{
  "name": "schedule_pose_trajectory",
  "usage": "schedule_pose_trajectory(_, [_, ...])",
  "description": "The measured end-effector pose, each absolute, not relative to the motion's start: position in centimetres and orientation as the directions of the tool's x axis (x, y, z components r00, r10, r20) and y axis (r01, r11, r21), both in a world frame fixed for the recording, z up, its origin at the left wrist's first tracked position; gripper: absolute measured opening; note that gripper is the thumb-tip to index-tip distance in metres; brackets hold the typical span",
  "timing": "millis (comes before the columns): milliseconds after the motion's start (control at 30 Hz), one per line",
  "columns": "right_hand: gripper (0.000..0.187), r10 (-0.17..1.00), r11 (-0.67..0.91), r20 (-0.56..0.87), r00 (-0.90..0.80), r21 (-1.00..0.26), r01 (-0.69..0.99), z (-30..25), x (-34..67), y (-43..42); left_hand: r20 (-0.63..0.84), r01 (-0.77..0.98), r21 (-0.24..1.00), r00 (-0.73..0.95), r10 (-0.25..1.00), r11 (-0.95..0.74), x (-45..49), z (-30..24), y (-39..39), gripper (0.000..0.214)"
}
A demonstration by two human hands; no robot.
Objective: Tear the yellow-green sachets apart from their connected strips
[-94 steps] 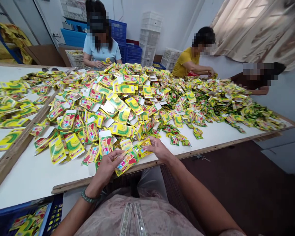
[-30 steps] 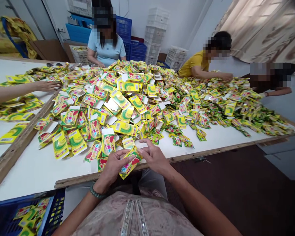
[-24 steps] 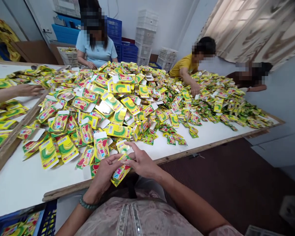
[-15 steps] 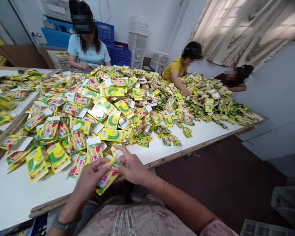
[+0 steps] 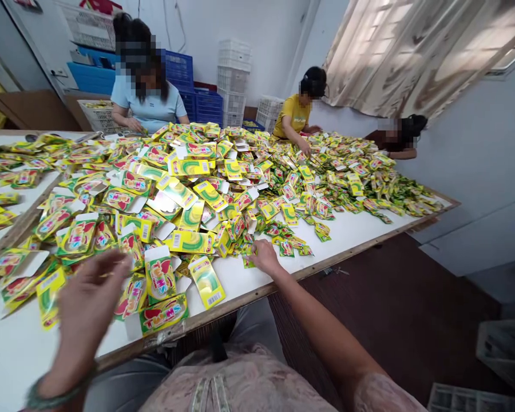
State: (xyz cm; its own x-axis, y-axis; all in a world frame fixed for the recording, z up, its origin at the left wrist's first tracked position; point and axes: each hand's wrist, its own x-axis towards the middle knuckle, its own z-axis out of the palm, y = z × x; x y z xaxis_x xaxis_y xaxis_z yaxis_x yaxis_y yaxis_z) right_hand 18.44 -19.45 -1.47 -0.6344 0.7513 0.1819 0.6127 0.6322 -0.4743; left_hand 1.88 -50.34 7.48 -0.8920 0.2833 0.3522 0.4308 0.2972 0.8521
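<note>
My left hand (image 5: 90,300), blurred by motion, is over the left front of the pile of yellow-green fruit-print cartons. Its fingers look loosely apart, with nothing visible in them. My right hand (image 5: 264,257) reaches to the pile's front edge, its fingers closed on a small green sachet (image 5: 248,258), partly hidden by them. Between my hands lie a carton showing its picture side (image 5: 159,277), a yellow carton with a barcode (image 5: 207,281) and an open-flapped carton (image 5: 165,313) by the table edge. More small sachets (image 5: 286,247) lie right of my right hand.
A wooden strip (image 5: 21,226) divides the white table (image 5: 12,355) at left; a wooden rim (image 5: 240,302) runs along its front. Three people work across the pile: one in light blue (image 5: 148,109), one in yellow (image 5: 292,117), one in dark clothes (image 5: 380,137). White crates (image 5: 234,80) stand behind.
Both hands held a carton together near the table edge; now they are apart. My left hand moved left without it, and my right hand moved forward and right to the small sachets.
</note>
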Motion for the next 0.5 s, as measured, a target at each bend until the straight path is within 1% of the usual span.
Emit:
schedule_pose_trajectory(33, [0.026,0.724,0.643,0.152,-0.673,-0.503,0.578,-1.5,19.0,-19.6,0.292,0.393,0.882,-0.889,0.354,0.259,2.6,6.4,-48.8,0.045])
schedule_pose_trajectory(100, [0.028,0.689,0.622,0.107,-0.717,-0.596,0.508,-1.6,20.3,-20.3,0.193,0.364,0.900,-0.826,0.530,0.241,4.3,4.6,-46.1,0.041])
schedule_pose_trajectory(133, [0.029,0.674,0.600,0.102,-0.732,-0.654,0.461,-1.5,20.9,-20.7,0.168,0.388,0.889,-0.770,0.615,0.243,5.1,3.9,-44.9,0.039])
schedule_pose_trajectory(200, [0.031,0.629,0.548,0.133,-0.766,-0.775,0.315,-1.3,21.9,-21.7,0.155,0.450,0.862,-0.674,0.722,0.234,6.7,3.3,-42.6,0.036])
schedule_pose_trajectory(267, [0.034,0.565,0.484,0.179,-0.806,-0.862,0.148,-0.9,22.2,-22.9,0.169,0.477,0.861,-0.598,0.784,0.177,7.9,3.1,-40.5,0.037])
schedule_pose_trajectory(333, [0.036,0.507,0.433,0.216,-0.835,-0.901,0.030,-0.5,22.1,-24.0,0.171,0.466,0.878,-0.526,0.833,0.114,8.6,3.0,-38.7,0.038])
schedule_pose_trajectory(367, [0.039,0.501,0.418,0.225,-0.836,-0.908,0.006,-0.4,21.9,-24.4,0.163,0.451,0.888,-0.491,0.856,0.090,8.7,2.9,-37.9,0.035])
schedule_pose_trajectory(433, [0.049,0.540,0.390,0.217,-0.813,-0.921,0.014,-0.6,21.7,-24.8,0.140,0.393,0.918,-0.459,0.877,0.060,8.9,2.5,-36.9,0.028])
schedule_pose_trajectory(500, [0.052,0.604,0.338,0.163,-0.780,-0.939,0.065,-1.2,21.7,-24.8,0.124,0.289,0.957,-0.491,0.862,0.027,8.7,2.0,-36.7,0.026])
